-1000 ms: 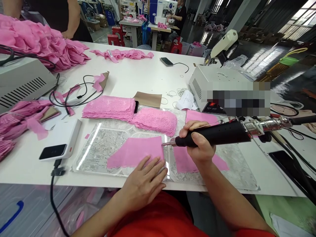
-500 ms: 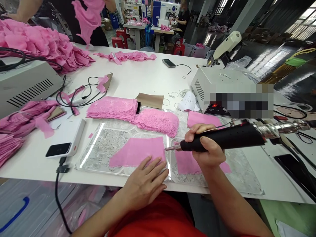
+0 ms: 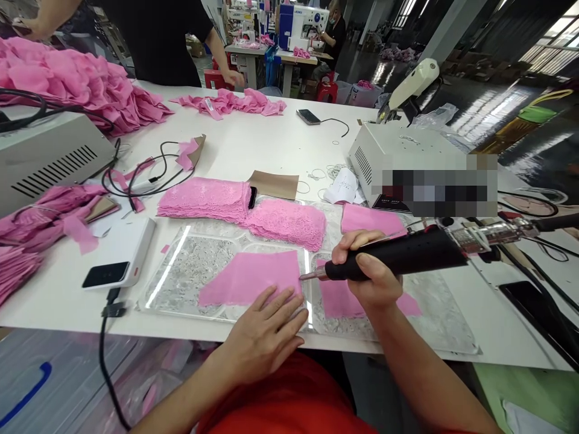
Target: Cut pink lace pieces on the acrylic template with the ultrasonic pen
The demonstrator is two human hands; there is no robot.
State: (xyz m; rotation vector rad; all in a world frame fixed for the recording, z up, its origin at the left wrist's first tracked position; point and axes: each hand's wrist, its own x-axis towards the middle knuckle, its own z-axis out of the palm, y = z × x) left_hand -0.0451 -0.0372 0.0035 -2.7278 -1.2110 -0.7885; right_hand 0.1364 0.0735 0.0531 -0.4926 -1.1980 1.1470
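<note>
One cloth (image 3: 253, 274) lies partly under the left hand (image 3: 266, 331).

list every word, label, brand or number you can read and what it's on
"JUKI": on the sewing machine in the background.
Too small to read: the white tag on pink fabric, marks on the curled paper, lettering on the grey box's black panel.
Pixelated: the rest of that box's front.

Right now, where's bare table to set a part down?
Widest: white tabletop between the pink fabric strip and brown card. Narrower: between the patterned mat and the dark flat device. Crowded: mat centre, with left hand, pink panel, right hand, black tool; left side, around the power bank.
</note>
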